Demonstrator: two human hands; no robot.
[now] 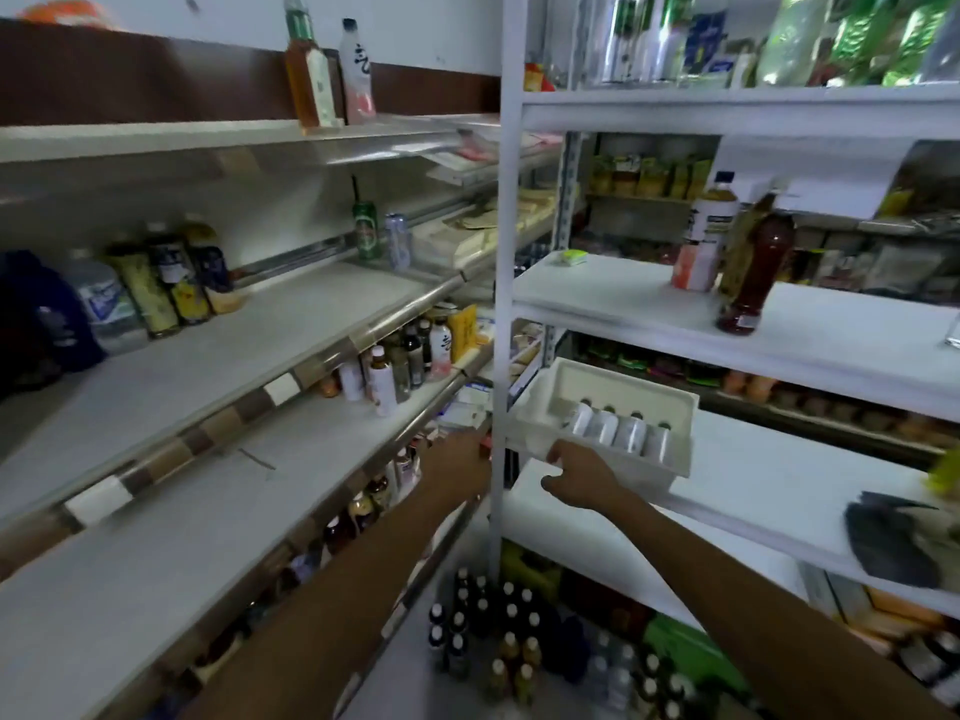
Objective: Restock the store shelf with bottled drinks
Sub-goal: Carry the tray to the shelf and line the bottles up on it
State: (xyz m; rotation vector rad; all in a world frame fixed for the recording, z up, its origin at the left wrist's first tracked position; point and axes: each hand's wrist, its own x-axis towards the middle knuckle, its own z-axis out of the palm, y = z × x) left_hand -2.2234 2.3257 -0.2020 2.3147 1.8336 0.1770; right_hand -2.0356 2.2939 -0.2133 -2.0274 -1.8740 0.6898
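Mid-restock: gripping the white tray (pixel 670 407) by its near left corner with the right hand (pixel 576 475), small capped bottles (pixel 618 431) lying inside, at the front left corner of the white shelf (pixel 753 475). Reaching the left hand (pixel 460 454) past the grey shelving (pixel 208 537) edge; fingers blurred, grasp impossible to tell. Probably next: seating the tray squarely on its shelf, then fetching loose bottles (pixel 498 631) from the floor. Labels unreadable.
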